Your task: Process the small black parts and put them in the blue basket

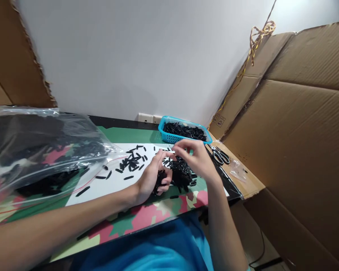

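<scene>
My left hand [152,175] is curled around a bunch of small black plastic pieces [160,178] above the table. My right hand [196,156] hovers just right of it, fingers pinched near a thin piece at the left hand's fingertips; what it grips is too small to tell. Under both hands lies a heap of the same black pieces [182,174]. More of them are scattered loose [131,162] on a white sheet [107,184] to the left.
A blue basket [169,138] of black pieces stands at the back by the wall. A large clear bag [39,146] with black pieces fills the left. Scissors [220,155] lie at the right, beside cardboard panels [299,124]. The tabletop [147,216] has a camouflage pattern.
</scene>
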The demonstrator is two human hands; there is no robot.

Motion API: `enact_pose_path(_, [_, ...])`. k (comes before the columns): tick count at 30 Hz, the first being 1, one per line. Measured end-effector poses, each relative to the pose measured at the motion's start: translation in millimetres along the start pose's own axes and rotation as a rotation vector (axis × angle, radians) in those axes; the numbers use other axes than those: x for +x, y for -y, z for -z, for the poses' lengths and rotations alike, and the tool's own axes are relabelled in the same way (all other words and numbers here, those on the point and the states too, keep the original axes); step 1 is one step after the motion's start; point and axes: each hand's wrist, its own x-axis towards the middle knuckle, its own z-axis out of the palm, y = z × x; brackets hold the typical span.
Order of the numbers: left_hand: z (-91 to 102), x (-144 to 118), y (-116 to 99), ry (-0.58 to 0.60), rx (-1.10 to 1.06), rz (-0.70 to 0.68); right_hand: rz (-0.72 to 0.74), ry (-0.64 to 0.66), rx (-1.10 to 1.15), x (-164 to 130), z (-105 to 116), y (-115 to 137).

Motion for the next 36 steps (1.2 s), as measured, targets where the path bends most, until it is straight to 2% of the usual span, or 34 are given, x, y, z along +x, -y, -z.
enact_pose_path(3, [0.9,2.4,2.0,-0.007,0.005,0.004,0.036,0.017,0.141,-39.6,-11.4,16.6])
enact_pose_path(7, [0.6,5.6,6.8,0.013,-0.004,-0.049,-0.019,-0.026,0.222,-62.7,-28.3,17.7])
enact_pose_path(17, [-3.0,7.0,10.2,0.008,0.018,-0.066,-0.037,-0.148,0.247,-70.2,-41.1,12.4])
enact_pose_path(23, [-3.8,7.2,11.5,0.005,0.034,-0.088,-0.023,-0.136,0.239,-71.7,-42.8,12.0])
enact_pose_path(27, [-4.3,7.3,10.8,0.009,0.015,-0.092,-0.026,-0.179,0.267,-71.0,-45.5,12.2])
enact_pose_path(32, [-1.3,8.2,10.7,0.028,0.000,-0.040,-0.075,-0.249,0.329,-70.7,-44.3,11.9])
enact_pose_path(36, [-1.1,8.9,11.5,0.010,0.011,-0.062,-0.081,-0.208,0.347,-71.1,-42.7,10.0])
